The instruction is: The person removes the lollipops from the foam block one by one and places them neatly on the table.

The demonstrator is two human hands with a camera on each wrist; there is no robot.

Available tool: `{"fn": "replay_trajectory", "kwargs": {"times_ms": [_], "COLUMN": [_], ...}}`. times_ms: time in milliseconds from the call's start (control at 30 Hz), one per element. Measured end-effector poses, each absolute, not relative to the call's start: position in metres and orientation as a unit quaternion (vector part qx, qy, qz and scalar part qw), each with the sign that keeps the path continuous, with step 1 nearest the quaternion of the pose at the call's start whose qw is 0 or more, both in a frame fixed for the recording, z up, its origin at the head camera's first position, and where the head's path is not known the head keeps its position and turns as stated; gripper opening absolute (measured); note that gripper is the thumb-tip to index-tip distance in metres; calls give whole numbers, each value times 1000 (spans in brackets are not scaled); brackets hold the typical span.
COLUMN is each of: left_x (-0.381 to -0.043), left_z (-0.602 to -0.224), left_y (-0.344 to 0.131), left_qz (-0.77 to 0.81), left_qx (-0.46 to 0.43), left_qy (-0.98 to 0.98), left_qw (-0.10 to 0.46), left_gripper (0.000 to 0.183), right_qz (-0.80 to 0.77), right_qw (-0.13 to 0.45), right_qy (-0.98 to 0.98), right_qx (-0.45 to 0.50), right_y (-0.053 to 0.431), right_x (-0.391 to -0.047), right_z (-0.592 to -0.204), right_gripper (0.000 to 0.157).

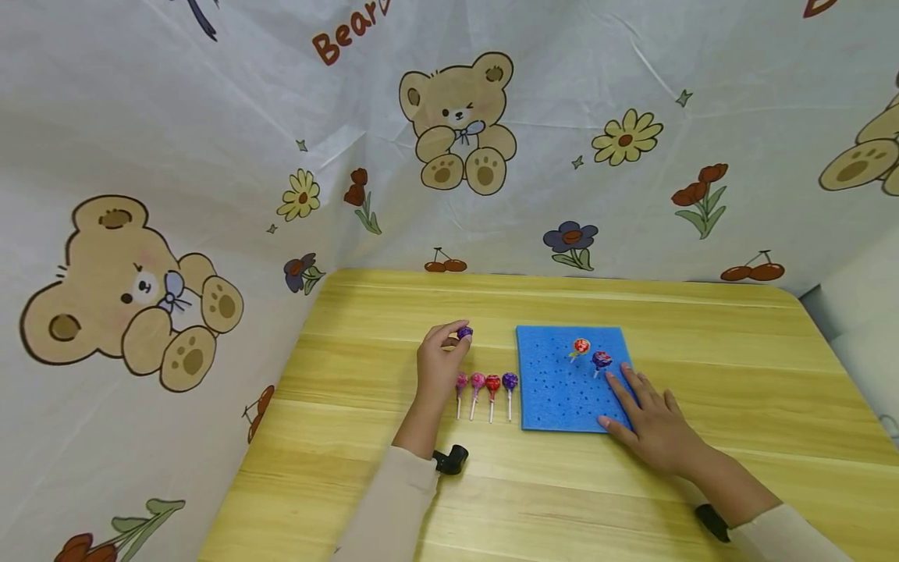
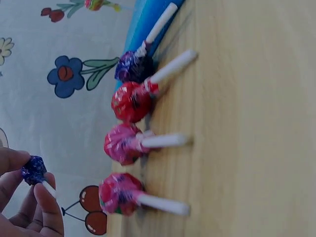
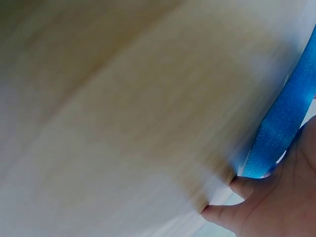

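Observation:
My left hand (image 1: 440,361) pinches a purple-wrapped lollipop (image 2: 34,170) by its candy head, above the table left of the blue foam board (image 1: 555,406). Below that hand lie two pink lollipops (image 2: 121,193), a red lollipop (image 2: 131,101) and another purple lollipop (image 2: 134,66) in a row, sticks toward me. Fingers spread, my right hand (image 1: 656,425) rests on the board's right edge. Upright in the board stand a red-and-yellow lollipop (image 1: 580,346) and a purple-and-red lollipop (image 1: 602,360), the latter near my right fingertips.
The board has many small holes and lies on a wooden table (image 1: 737,375). Behind the table hangs a white cloth (image 1: 548,70) printed with bears and flowers. A black wrist camera (image 1: 452,460) sits at my left sleeve.

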State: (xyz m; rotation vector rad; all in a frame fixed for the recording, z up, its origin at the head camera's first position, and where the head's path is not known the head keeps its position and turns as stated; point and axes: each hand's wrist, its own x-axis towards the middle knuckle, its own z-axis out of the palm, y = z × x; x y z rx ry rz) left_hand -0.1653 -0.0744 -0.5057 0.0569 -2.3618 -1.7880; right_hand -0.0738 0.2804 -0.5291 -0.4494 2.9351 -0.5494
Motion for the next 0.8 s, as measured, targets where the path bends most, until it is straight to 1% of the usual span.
{"fn": "replay_trajectory", "kwargs": {"times_ms": [167,467,800], "left_x": [-163,-155,-147], "left_z": [-510,-516,-523], "left_y": [-87,-108,-120], "left_qz": [-592,-571,-532], "left_qx": [33,52,57], "left_qy": [-802,-820,-843], "left_qw": [74,10,-58], "left_gripper": [22,28,26], "right_qz": [-182,-180,-182], "right_qw": [62,60,57], "right_qy": [970,970,970], "right_qx": [-149,-150,-153], "right_y": [281,281,281], "right_x": [-74,-74,-75], "right_z": [-530,-527,-530], "right_gripper": [81,81,80]}}
